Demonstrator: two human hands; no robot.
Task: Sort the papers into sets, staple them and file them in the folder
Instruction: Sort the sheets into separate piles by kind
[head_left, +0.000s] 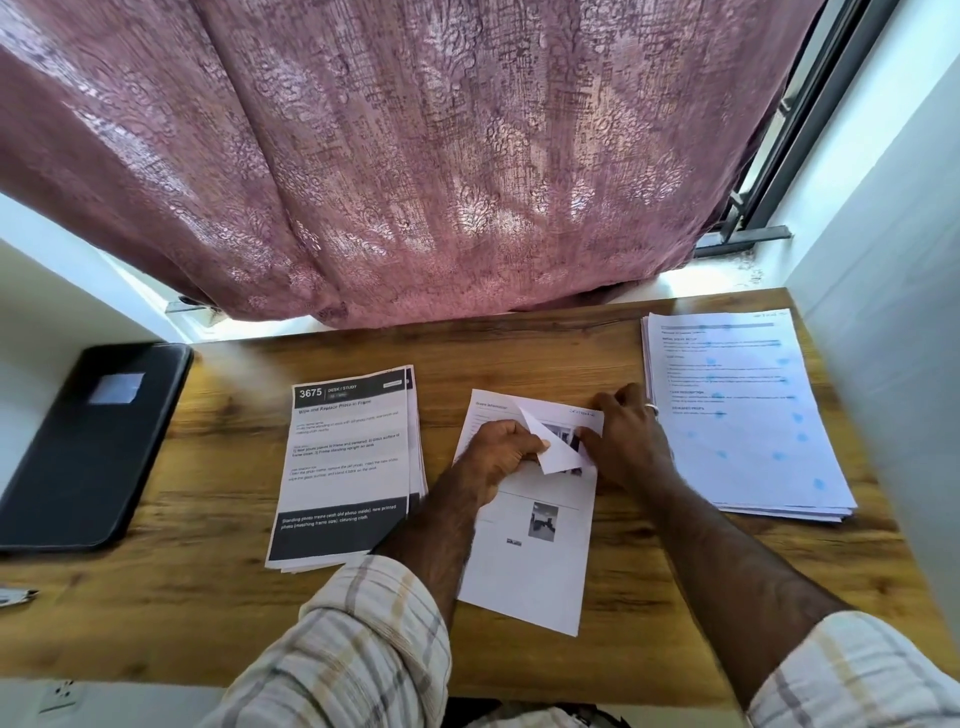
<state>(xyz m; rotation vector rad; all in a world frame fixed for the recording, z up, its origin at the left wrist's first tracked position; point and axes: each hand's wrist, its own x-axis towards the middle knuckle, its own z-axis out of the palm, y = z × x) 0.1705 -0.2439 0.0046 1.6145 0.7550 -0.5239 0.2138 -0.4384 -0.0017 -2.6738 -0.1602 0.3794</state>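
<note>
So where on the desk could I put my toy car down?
Bare wood lies between the black folder and the 3675 stack, along the far edge under the curtain, and along the near edge. The middle is crowded: both hands, left and right, work the middle paper, close beside the right-hand stack.

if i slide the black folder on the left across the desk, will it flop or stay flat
The black folder will probably stay flat: it lies closed with straight edges and a thick rounded rim, which suggests stiff covers. Its smooth, slightly glossy face hints it may glide easily on the wooden desk. It looks thicker than the paper stacks, so likely heavier than a stack of its size.
</note>
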